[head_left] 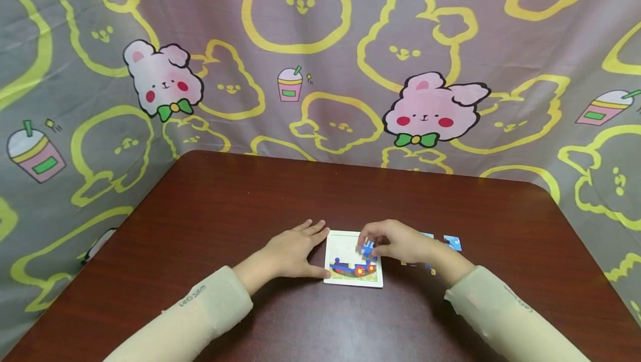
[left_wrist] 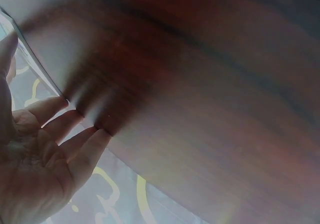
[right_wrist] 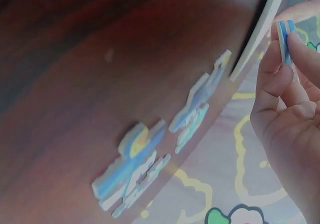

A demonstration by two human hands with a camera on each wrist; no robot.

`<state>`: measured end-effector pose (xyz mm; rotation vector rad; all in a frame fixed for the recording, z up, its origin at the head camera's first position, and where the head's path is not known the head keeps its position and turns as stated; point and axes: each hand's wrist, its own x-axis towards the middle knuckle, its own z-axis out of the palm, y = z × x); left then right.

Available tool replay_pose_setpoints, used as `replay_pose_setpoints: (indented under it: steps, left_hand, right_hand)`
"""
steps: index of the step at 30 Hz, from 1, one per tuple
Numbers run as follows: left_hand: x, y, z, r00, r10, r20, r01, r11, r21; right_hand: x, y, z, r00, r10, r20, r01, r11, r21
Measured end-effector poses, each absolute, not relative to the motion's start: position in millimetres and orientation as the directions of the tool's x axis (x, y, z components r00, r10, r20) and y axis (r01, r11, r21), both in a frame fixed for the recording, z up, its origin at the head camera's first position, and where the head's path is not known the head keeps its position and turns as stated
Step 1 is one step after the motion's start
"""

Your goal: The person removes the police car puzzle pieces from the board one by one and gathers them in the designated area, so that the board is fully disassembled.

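Note:
A square puzzle board (head_left: 343, 241) with a pale frame lies on the table; joined pieces across its lower half (head_left: 345, 269) show a blue vehicle with red wheels. My left hand (head_left: 290, 251) rests at the board's left side, fingers spread and thumb at the lower left corner; the left wrist view shows this hand's palm (left_wrist: 35, 159). Over the board's upper right part, my right hand (head_left: 400, 241) pinches a blue puzzle piece (head_left: 368, 249) between thumb and fingers. The right wrist view shows that piece (right_wrist: 284, 44) edge-on, tilted up.
Loose puzzle pieces (head_left: 452, 242) lie right of the board, partly hidden by my right hand and forearm. In the right wrist view, several such pieces (right_wrist: 135, 154) lie flat on the brown table (head_left: 240, 201). A patterned curtain (head_left: 340, 73) hangs behind and beside the table.

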<state>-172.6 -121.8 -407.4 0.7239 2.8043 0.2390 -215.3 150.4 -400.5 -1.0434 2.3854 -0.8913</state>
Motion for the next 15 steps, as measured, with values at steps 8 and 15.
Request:
replay_pose_setpoints:
  steps: [8,15]
  left_hand:
    - [-172,-123,-407,-0.850,0.495,-0.181,0.454,0.862,0.227]
    - [-172,-122,-407,-0.847,0.499,-0.180,0.460,0.860,0.221]
  right_hand:
    - [-216,167,-393,-0.671,-0.739,-0.061,-0.533,0.537,-0.653]
    - [-212,190,-390,-0.722,-0.691,-0.045,-0.492,0.558,-0.668]
